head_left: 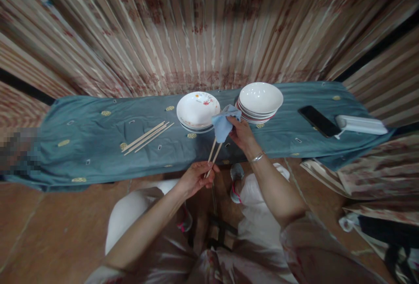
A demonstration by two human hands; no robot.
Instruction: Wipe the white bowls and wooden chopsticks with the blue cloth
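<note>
Over the table's front edge point(173, 160), our left hand point(196, 177) grips two chopsticks point(217, 153); our right hand point(240, 133) pinches a blue cloth point(223, 124) around their far ends. We seem mid-wipe; next calls for a lengthwise stroke.

The person's left forearm point(149, 228) slants inward, the left grip point(196, 177) low with fingers curled closed. The bare right forearm point(276, 181) angles in too, the right grip point(242, 134) pinched, held farther forward.
</note>
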